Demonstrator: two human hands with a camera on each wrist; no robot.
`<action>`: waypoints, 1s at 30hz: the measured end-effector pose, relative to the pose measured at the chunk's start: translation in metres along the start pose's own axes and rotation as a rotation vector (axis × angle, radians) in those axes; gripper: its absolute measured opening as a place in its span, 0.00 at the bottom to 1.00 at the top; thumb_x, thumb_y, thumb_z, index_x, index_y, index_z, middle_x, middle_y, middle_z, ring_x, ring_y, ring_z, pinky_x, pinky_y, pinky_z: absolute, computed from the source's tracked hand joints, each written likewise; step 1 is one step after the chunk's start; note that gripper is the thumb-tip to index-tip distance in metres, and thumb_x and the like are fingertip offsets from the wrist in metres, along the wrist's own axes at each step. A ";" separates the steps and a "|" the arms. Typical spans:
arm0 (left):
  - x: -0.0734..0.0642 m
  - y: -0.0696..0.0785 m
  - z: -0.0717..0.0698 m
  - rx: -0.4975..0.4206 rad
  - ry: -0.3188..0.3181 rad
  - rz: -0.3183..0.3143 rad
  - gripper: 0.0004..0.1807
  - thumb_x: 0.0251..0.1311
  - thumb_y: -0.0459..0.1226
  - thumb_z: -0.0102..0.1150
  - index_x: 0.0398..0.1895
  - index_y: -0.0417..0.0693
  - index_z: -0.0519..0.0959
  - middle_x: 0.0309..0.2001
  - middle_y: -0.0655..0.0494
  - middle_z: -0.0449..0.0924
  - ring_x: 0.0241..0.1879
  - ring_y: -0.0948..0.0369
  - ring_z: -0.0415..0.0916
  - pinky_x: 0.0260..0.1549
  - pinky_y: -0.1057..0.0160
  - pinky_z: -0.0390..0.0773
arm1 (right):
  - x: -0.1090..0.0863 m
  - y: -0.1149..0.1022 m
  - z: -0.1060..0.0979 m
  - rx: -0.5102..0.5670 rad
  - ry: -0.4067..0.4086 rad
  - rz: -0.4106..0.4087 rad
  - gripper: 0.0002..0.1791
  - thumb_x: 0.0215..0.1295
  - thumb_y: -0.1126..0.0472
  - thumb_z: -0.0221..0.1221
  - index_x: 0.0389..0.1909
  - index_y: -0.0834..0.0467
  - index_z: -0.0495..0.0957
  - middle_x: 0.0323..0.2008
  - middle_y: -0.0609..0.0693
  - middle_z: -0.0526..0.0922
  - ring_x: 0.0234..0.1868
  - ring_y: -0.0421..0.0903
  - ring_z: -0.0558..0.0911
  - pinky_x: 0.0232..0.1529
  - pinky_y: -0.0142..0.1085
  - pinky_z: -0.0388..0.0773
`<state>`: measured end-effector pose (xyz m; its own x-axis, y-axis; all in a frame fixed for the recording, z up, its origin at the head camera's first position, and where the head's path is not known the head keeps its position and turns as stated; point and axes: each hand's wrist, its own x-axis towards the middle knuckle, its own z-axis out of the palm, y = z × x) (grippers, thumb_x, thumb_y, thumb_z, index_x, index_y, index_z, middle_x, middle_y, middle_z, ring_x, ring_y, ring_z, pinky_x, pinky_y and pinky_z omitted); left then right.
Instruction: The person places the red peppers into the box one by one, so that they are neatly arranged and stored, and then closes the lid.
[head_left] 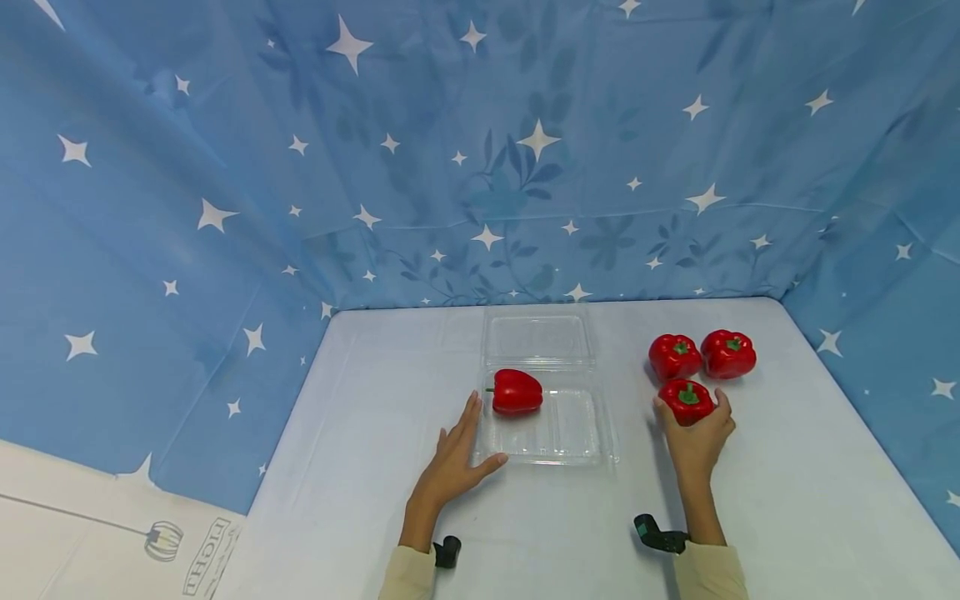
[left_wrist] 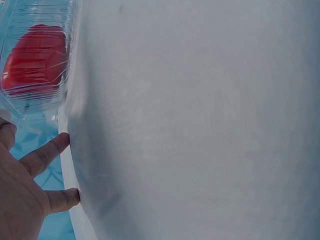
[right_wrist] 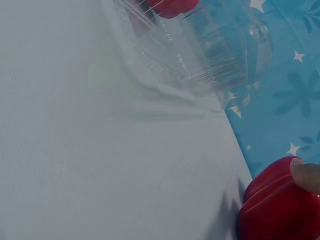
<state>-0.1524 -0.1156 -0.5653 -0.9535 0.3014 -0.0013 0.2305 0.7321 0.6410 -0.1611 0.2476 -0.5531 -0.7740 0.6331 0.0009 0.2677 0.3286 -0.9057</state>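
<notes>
A red bell pepper [head_left: 686, 402] with a green stem is gripped by my right hand [head_left: 696, 450], thumb on its left side and fingers on its right. In the right wrist view the thumb [right_wrist: 306, 176] presses on the held pepper [right_wrist: 277, 212]. My left hand [head_left: 450, 467] has its fingers spread at the near left corner of a clear plastic clamshell box [head_left: 577, 427]. Whether that hand touches the box or only lies beside it, I cannot tell. Another red bell pepper [head_left: 517, 392] lies on its side in the box's left part, its stem pointing left.
Two more red bell peppers [head_left: 675, 357] [head_left: 728, 354] stand just behind the held one. The box's open lid [head_left: 537, 337] lies flat towards the back of the white table [head_left: 360, 433]. A blue star-patterned curtain [head_left: 450, 167] rises behind and beside the table.
</notes>
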 end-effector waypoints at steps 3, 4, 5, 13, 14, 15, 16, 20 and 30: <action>0.000 0.000 0.000 0.001 -0.002 0.000 0.55 0.56 0.68 0.53 0.79 0.62 0.39 0.79 0.71 0.33 0.78 0.54 0.45 0.70 0.30 0.44 | 0.000 0.004 0.000 0.005 -0.012 0.010 0.52 0.61 0.55 0.66 0.76 0.57 0.42 0.71 0.66 0.52 0.75 0.59 0.53 0.67 0.63 0.63; 0.000 -0.001 0.000 0.002 -0.002 -0.001 0.55 0.56 0.68 0.53 0.79 0.62 0.39 0.79 0.71 0.32 0.78 0.54 0.44 0.70 0.30 0.45 | -0.001 0.005 0.000 0.007 -0.014 0.015 0.52 0.61 0.55 0.66 0.76 0.57 0.42 0.71 0.65 0.52 0.75 0.59 0.53 0.67 0.63 0.63; 0.000 -0.001 0.000 0.002 -0.002 -0.002 0.55 0.56 0.68 0.53 0.79 0.62 0.39 0.79 0.71 0.32 0.78 0.54 0.44 0.70 0.30 0.45 | -0.001 0.005 0.001 0.009 -0.014 0.014 0.52 0.61 0.56 0.66 0.76 0.58 0.42 0.71 0.65 0.52 0.75 0.59 0.52 0.67 0.63 0.63; 0.001 0.001 -0.001 0.011 0.001 -0.008 0.56 0.54 0.70 0.53 0.79 0.62 0.39 0.79 0.70 0.34 0.78 0.55 0.45 0.69 0.30 0.46 | -0.002 0.006 0.005 0.023 0.026 0.014 0.50 0.60 0.57 0.66 0.75 0.57 0.45 0.72 0.61 0.54 0.75 0.55 0.53 0.67 0.61 0.65; 0.001 0.001 -0.002 0.014 0.003 -0.009 0.56 0.53 0.70 0.52 0.79 0.61 0.39 0.79 0.70 0.34 0.78 0.55 0.45 0.69 0.30 0.46 | -0.002 0.006 0.005 0.025 0.030 0.013 0.49 0.60 0.57 0.67 0.75 0.57 0.46 0.72 0.61 0.54 0.75 0.55 0.53 0.67 0.61 0.65; 0.001 0.001 -0.002 0.013 0.005 -0.009 0.56 0.53 0.70 0.53 0.79 0.61 0.40 0.79 0.69 0.34 0.78 0.55 0.45 0.69 0.30 0.46 | -0.002 0.006 0.005 0.025 0.032 0.010 0.49 0.60 0.57 0.67 0.75 0.57 0.46 0.72 0.60 0.55 0.75 0.55 0.53 0.67 0.60 0.65; 0.001 0.001 -0.002 0.014 0.005 -0.010 0.56 0.54 0.70 0.53 0.79 0.61 0.40 0.79 0.70 0.35 0.78 0.55 0.45 0.69 0.30 0.46 | -0.003 0.005 0.005 0.027 0.035 0.008 0.49 0.60 0.57 0.67 0.75 0.58 0.47 0.72 0.61 0.55 0.75 0.55 0.54 0.67 0.60 0.65; 0.001 0.002 -0.002 0.013 0.008 -0.010 0.56 0.54 0.68 0.55 0.79 0.61 0.41 0.79 0.69 0.35 0.78 0.54 0.45 0.68 0.29 0.46 | -0.004 0.006 0.004 0.049 0.046 0.019 0.48 0.60 0.55 0.66 0.75 0.57 0.48 0.72 0.59 0.57 0.75 0.55 0.55 0.68 0.59 0.64; 0.000 0.002 -0.002 0.014 0.005 -0.009 0.57 0.53 0.71 0.52 0.79 0.61 0.40 0.79 0.69 0.35 0.78 0.55 0.45 0.69 0.30 0.46 | -0.010 0.004 0.003 0.110 0.066 0.000 0.47 0.60 0.52 0.67 0.75 0.54 0.50 0.73 0.54 0.59 0.75 0.51 0.57 0.70 0.55 0.64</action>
<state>-0.1521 -0.1158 -0.5623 -0.9566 0.2914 -0.0032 0.2244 0.7435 0.6300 -0.1536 0.2407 -0.5583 -0.7337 0.6790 0.0255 0.2004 0.2520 -0.9468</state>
